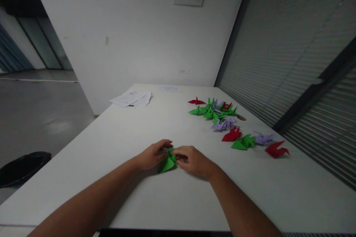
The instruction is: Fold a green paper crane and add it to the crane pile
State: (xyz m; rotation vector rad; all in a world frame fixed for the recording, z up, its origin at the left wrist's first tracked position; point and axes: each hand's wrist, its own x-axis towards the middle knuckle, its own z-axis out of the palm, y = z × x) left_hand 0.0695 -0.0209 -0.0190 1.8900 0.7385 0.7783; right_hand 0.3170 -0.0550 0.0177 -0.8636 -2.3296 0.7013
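A green folded paper crane (167, 163) rests at the middle of the white table, between my two hands. From the left, my left hand (153, 154) curls over its far edge, fingers bent and closed on the paper. The fingertips of my right hand (194, 160) pinch the crane's raised middle folds from the right. Part of the crane is hidden under the fingers of both hands.
On the right lies a pile of green, purple and red paper cranes (214, 113), with a red one (276, 150) nearest the blinds. Loose printed sheets (130, 99) lie at the far left of the table (83, 189). A black bin (25, 168) stands left of it.
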